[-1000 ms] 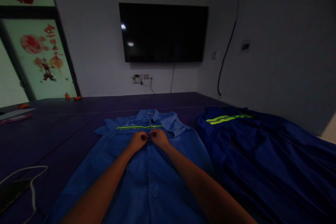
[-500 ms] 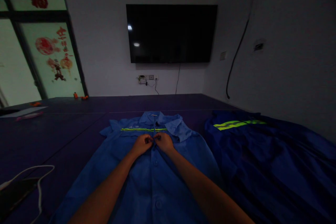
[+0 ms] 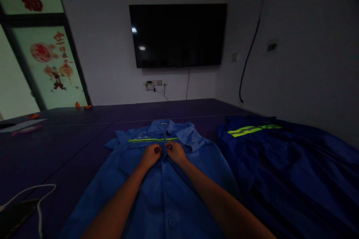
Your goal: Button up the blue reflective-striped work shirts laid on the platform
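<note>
A blue work shirt (image 3: 146,198) with a thin yellow-green stripe across the chest lies spread out, its collar at the far end. My left hand (image 3: 152,154) pinches the shirt's front placket just below the stripe. Close by on the other side of the placket, my right hand (image 3: 175,152) has its fingers pinched on the cloth too. The fingertips of both hands nearly meet, and whatever button lies between them is hidden. Further down the placket a button (image 3: 172,222) shows.
A darker blue garment (image 3: 280,171) with a wide reflective band lies to the right on the purple surface (image 3: 84,134). A dark phone-like object (image 3: 19,214) with a white cable (image 3: 39,209) rests at the lower left. A television (image 3: 178,35) hangs on the wall.
The view has turned slightly to the right. My two hands stay at the same spot on the placket, with the fingertips a little further apart.
</note>
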{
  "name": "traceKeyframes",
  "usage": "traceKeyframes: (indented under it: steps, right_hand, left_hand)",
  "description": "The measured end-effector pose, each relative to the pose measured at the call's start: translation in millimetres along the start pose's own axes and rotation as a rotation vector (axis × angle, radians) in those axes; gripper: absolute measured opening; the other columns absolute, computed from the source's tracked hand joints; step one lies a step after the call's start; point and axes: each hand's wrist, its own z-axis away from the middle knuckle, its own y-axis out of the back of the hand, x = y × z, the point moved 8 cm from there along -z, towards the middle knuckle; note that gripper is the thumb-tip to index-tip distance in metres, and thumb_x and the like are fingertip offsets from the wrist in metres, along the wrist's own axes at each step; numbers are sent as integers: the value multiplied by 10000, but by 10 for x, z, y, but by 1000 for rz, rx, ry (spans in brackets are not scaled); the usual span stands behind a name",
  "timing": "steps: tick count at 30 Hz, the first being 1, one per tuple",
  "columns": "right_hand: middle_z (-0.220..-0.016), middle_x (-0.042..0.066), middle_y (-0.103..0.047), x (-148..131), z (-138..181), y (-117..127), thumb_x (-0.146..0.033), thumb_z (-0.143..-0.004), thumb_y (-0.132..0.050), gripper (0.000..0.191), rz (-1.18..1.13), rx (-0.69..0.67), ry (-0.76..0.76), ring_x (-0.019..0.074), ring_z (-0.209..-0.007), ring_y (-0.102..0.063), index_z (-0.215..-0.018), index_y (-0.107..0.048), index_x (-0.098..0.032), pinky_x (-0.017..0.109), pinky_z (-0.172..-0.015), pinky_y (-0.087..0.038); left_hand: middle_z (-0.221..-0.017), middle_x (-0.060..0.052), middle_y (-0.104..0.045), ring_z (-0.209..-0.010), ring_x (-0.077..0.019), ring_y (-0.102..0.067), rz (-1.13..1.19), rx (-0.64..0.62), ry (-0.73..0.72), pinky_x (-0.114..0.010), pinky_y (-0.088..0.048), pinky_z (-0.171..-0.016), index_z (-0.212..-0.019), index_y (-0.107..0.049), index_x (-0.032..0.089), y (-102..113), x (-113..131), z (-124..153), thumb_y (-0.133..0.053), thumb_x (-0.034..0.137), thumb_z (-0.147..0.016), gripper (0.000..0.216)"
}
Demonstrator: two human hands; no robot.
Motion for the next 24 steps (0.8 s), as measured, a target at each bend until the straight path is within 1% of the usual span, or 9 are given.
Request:
traceKeyframes:
  steps: [3,6,9,12,15,18,22,24]
  right_hand:
    - [-695,15,-663,28,-27,30,-96,-664,-462,257,-131,60,9,138,-624,-600,-809,-663,-163,208,-569,-428]
    - [-657,16,-643,88,-51,52,-112,-678,-433,252,-272,105,-23,129,-561,-573,-803,-649,-146,210,-533,-424]
    - [-628,19,-622,99,-33,64,-126,-700,-396,272,-321,115,-43,126,-518,-552,-838,-631,-129,215,-498,-422]
    - [-646,25,-620,59,69,81,-124,-714,-371,308,-343,107,-49,128,-524,-555,-908,-610,-116,223,-500,-437]
    - [-642,17,-620,12,268,108,-103,-696,-385,320,-351,78,-55,129,-541,-565,-924,-609,-123,232,-525,-452]
    - [-663,16,-637,-41,520,151,-83,-661,-431,301,-343,20,-47,139,-608,-592,-880,-631,-140,236,-574,-466]
    - [-723,44,-668,-141,817,192,-134,-674,-512,216,-279,-116,8,159,-675,-610,-831,-661,-136,258,-637,-474]
    - [-730,52,-675,-174,914,225,-155,-685,-537,182,-244,-148,22,162,-681,-611,-804,-674,-136,262,-646,-473]
  left_hand:
    - [-634,-5,-600,-624,-128,-553,2,1,9,-219,-418,-606,-637,-588,148,-7,-28,-13,-476,107,-645,120]
    - [-636,-4,-601,-647,-134,-558,0,2,21,-225,-421,-624,-623,-582,152,-4,-31,-29,-469,104,-647,126]
    - [-636,-2,-592,-659,-137,-551,-12,17,39,-236,-417,-645,-620,-573,154,18,-12,-43,-455,113,-666,134]
    - [-609,12,-547,-628,-126,-518,-28,53,79,-237,-402,-639,-615,-527,159,64,8,2,-454,116,-682,109]
    - [-602,35,-494,-615,-115,-482,-31,89,118,-228,-386,-632,-640,-473,171,113,39,170,-476,140,-699,67]
    - [-625,42,-475,-642,-112,-476,-15,94,135,-219,-382,-647,-669,-450,181,130,97,426,-484,199,-734,75]
    - [-677,26,-516,-702,-118,-507,11,54,138,-218,-396,-685,-663,-464,184,121,204,727,-450,240,-773,124]
    - [-728,10,-551,-746,-127,-526,18,40,133,-228,-406,-716,-662,-486,183,126,259,830,-445,244,-777,137]
